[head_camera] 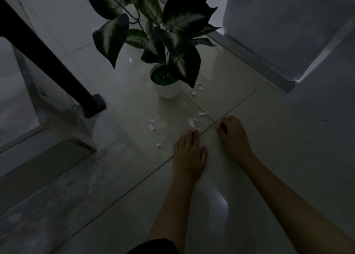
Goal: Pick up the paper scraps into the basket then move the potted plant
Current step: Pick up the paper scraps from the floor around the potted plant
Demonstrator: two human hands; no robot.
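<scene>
The scene is dim. A potted plant with dark variegated leaves stands in a white pot (169,92) on the pale tiled floor. Several white paper scraps (191,122) lie scattered in front of the pot and to its right. My left hand (189,154) rests flat on the floor, its fingertips touching small scraps. To the right, my right hand (233,136) has curled fingers pressing down at a tile joint; whether a scrap is under them is hidden. No basket is in view.
A dark table leg (57,61) slants down to a foot at the left, with a metal door threshold (48,152) beside it. A white appliance or cabinet (278,27) fills the upper right, its base rail near the plant.
</scene>
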